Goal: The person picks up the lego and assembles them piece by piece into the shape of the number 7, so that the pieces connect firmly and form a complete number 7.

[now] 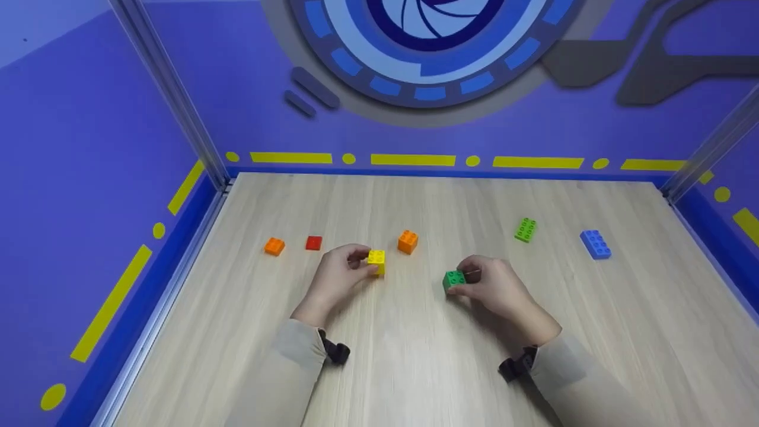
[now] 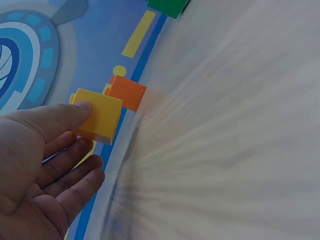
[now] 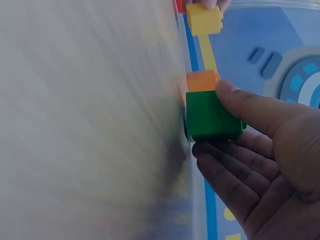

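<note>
Between thumb and fingers, the left hand (image 1: 340, 274) pinches a yellow toy brick (image 1: 376, 261) with studs on top. The right hand (image 1: 498, 286) pinches a green toy brick (image 1: 454, 281) in the same way, nearer the front. An orange brick (image 1: 407, 242) stands on the table just behind and between the two held bricks. In the left wrist view the thumb presses the near face of the yellow brick (image 2: 99, 114). In the right wrist view the thumb lies at the upper edge of the green brick (image 3: 212, 116); the fingers behind it are partly hidden.
Left of the hands lie a smaller orange brick (image 1: 274, 247) and a flat red brick (image 1: 313, 243). Toward the right are a light green brick (image 1: 525, 229) and a blue brick (image 1: 595, 244). Blue-purple panels (image 1: 379, 139) wall the wooden table (image 1: 391, 367) at the back and sides.
</note>
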Tool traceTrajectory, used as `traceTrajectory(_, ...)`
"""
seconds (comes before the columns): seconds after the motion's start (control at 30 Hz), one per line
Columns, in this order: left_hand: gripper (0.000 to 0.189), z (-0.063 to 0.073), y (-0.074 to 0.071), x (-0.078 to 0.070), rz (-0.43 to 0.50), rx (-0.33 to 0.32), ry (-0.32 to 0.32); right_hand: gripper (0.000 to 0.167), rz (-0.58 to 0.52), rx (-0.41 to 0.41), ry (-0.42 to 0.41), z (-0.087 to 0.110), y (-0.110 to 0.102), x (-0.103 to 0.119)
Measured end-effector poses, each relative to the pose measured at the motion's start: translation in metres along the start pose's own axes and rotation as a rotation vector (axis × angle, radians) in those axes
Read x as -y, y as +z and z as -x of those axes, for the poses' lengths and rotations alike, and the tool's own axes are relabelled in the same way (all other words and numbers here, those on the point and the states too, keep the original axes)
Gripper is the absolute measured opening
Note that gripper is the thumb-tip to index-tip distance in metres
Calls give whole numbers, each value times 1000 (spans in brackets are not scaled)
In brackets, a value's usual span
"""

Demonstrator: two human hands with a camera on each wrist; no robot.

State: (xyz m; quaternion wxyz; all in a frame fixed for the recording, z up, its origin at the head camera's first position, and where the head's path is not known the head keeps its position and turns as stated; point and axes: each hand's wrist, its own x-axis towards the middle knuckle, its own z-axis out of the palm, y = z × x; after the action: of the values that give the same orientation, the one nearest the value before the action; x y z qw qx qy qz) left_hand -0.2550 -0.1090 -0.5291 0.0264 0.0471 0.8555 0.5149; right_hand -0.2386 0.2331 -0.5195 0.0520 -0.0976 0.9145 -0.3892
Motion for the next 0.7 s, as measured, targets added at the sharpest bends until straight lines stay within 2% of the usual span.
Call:
traceTrajectory(0.27, 39, 7, 5, -16, 60, 29, 24, 39, -6, 47, -36, 15, 9, 10)
traceTrajectory(0.5, 39, 18, 14, -39, 59, 65, 107, 37, 23, 37, -32, 24, 17, 12)
traceTrajectory(0.7, 38, 26, 22, -66, 80, 110, 194, 41, 50, 15, -101, 30, 22, 2)
